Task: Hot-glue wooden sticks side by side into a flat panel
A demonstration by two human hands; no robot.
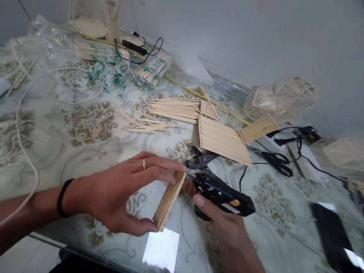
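Note:
My left hand (118,194) holds a narrow panel of glued wooden sticks (168,202) by its two ends, thumb at the near end and fingers at the far end. In my right hand (222,222) is a black hot glue gun (224,193), gripped by its handle. Its nozzle points left and meets, or almost meets, the far end of the panel; I cannot tell whether they touch. Just behind the nozzle lie black-handled pliers (203,159). A larger stick panel (222,139) with an upright side piece rests beyond them.
Loose wooden sticks (174,109) lie across the middle of the glass-topped table (99,255). Black scissors (276,162), a power strip (307,164) with cords and a phone (337,239) are on the right. Wrapped stick bundles (154,70) sit farther back. A white cable (22,129) crosses my left forearm.

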